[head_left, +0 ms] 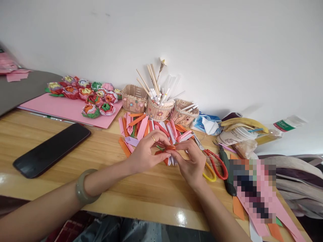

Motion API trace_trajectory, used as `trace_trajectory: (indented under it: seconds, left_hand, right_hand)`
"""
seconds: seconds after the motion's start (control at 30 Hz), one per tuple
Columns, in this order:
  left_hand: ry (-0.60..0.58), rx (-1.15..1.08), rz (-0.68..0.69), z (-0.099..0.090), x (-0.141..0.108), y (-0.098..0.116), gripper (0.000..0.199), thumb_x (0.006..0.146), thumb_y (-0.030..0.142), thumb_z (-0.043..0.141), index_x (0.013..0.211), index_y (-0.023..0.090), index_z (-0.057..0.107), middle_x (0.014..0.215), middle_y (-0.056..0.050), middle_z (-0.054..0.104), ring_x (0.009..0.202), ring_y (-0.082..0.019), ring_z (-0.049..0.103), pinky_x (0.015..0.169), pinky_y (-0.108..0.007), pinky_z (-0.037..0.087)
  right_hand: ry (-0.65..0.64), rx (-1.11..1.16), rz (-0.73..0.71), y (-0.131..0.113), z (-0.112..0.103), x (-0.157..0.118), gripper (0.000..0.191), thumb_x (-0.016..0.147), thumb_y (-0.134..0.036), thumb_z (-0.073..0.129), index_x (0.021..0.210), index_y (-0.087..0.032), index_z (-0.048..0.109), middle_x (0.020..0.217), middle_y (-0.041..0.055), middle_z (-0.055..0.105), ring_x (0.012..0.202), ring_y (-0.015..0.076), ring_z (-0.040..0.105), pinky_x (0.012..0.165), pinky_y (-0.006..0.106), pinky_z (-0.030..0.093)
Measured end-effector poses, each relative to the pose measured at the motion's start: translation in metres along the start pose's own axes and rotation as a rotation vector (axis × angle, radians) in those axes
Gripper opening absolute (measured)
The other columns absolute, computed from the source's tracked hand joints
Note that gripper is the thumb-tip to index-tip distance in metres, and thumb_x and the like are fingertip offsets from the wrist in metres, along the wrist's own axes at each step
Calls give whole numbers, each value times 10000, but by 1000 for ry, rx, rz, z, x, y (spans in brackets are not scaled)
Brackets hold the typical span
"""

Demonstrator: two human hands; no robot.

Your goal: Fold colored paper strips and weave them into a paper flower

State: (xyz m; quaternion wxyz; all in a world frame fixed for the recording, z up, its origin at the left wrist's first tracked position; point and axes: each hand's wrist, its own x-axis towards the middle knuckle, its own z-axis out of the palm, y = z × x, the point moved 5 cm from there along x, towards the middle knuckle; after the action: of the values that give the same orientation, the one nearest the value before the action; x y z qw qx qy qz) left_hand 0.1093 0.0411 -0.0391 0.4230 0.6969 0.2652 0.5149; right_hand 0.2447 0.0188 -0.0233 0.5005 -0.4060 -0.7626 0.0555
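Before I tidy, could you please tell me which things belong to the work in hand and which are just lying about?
Likely part of the work:
held paper piece
folded strips
paper flowers
scissors

Apparently just lying about:
phone
banana
paper cup
bottle

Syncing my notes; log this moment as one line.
left hand: pinches paper piece | right hand: same piece | near: folded strips, scissors | left side: black phone

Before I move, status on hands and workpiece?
Left hand, right hand: pinching small orange paper piece. Folded strips close beyond. Red-handled scissors near right wrist.
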Motion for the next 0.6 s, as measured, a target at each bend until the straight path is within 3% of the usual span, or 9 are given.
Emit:
trace_trajectory:
  seconds: [0.17,0.4,0.6]
  left_hand:
    - [30,12,-46,-1,2,-4,140,728,205,632,818,167,533,862,-45,511,799,-138,543,694,-277,495]
    - [53,290,154,-5,3,1,116,706,216,667,774,169,586,771,-35,587,774,-151,547,709,-295,451]
    - [1,199,61,-5,5,2,126,704,225,662,690,160,556,717,-26,587,720,-140,539,671,-275,439]
  right_hand:
    - [-131,211,118,13,2,6,135,728,-176,670,698,-204,542,714,-2,585,700,146,544,667,289,439]
    - [-220,369,144,20,6,5,93,732,-183,666,746,-217,581,724,7,585,708,154,536,667,294,428]
    - [-244,473,228,22,10,4,94,726,-193,672,712,-213,582,722,0,571,701,140,524,658,273,411]
